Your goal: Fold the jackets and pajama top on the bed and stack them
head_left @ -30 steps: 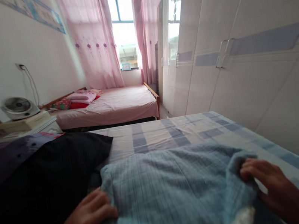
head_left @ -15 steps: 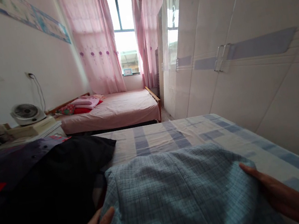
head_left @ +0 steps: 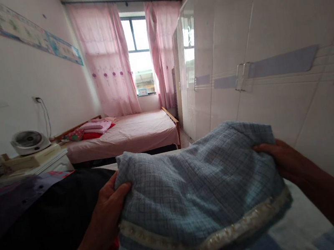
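A blue checked garment, skirt-like in shape, hangs spread between my hands above the bed. Along its lower edge runs a pale, beaded-looking trim, darker fabric showing below. My left hand is closed on the garment's left side, thumb in front and fingers mostly hidden behind the cloth. On the opposite side my right hand pinches the fabric with its thumb over the front. The garment sags a little in the middle of its top edge, and its right end stands higher.
Dark clothes lie heaped at the left. Under the garment is the patterned bed sheet. Farther back stand a pink-covered bed, a small fan on a cabinet, and a white wardrobe along the right.
Both hands have raised the garment up off the bed, and its trimmed lower edge has come into view. The head view has tilted upward slightly.
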Tool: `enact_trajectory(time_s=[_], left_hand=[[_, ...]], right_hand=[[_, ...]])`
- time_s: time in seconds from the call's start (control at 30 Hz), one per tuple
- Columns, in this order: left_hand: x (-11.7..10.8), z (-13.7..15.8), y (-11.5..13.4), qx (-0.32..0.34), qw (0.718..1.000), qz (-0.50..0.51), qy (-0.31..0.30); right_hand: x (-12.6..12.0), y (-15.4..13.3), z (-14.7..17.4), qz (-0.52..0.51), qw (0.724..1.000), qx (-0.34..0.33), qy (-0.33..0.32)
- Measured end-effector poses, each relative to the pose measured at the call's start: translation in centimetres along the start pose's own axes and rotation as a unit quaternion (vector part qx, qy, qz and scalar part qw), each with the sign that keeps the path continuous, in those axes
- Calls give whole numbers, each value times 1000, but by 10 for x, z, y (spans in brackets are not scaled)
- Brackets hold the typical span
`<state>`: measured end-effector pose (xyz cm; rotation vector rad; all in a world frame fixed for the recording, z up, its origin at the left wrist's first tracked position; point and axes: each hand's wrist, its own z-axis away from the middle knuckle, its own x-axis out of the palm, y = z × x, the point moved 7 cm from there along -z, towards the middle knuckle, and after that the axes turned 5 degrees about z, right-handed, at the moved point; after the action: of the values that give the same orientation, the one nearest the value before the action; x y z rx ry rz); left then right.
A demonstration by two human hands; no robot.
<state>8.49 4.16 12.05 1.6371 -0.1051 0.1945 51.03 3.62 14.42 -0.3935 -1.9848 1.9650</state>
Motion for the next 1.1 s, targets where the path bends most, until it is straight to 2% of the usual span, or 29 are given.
enact_trajectory(time_s=[0.07, 0.13, 0.23, 0.33, 0.4, 0.5, 0.6, 0.67, 0.73, 0.8, 0.83, 0.87, 0.93, 1.0, 1.1], left_hand=[[-8, -18, -19, -3, 999, -38, -12], [-18, -35, -45, -18, 988, -151, -28], [-37, -57, -82, -29, 942, -334, -14], [-46, -70, -99, -26, 915, -401, 30], [-44, -76, -101, -18, 898, -436, 55], [-38, -85, -94, 0, 876, -476, 80], [-40, -96, -86, 14, 865, -493, 95], [-45, -98, -84, 12, 855, -510, 96], [-48, -94, -87, 0, 840, -536, 79], [-44, -85, -86, -4, 823, -564, 68], [-37, -80, -80, 15, 807, -587, 67], [-27, -75, -72, 48, 787, -612, 65], [3, -68, -53, 129, 743, -654, 51], [40, -68, -40, 197, 714, -672, 17], [83, -79, -42, 242, 710, -660, -35]], right_hand=[[-3, 18, -13, 15, 1000, 11, -3], [-8, 50, -26, 64, 997, 30, -21], [-23, 108, -39, 169, 982, 82, -29], [-39, 141, -47, 201, 972, 119, 3], [-43, 142, -53, 193, 974, 110, 38], [-42, 128, -59, 180, 977, 84, 79], [-37, 116, -61, 109, 991, 46, 60], [-40, 119, -61, 121, 991, 37, 36], [-50, 129, -59, 252, 966, 52, 25], [-59, 130, -58, 421, 906, 31, 33], [-60, 123, -57, 487, 872, -4, 51], [-56, 111, -54, 533, 841, -53, 73], [-32, 77, -46, 573, 796, -166, 101], [13, 45, -38, 575, 773, -256, 82], [94, 24, -29, 570, 755, -323, 12]])
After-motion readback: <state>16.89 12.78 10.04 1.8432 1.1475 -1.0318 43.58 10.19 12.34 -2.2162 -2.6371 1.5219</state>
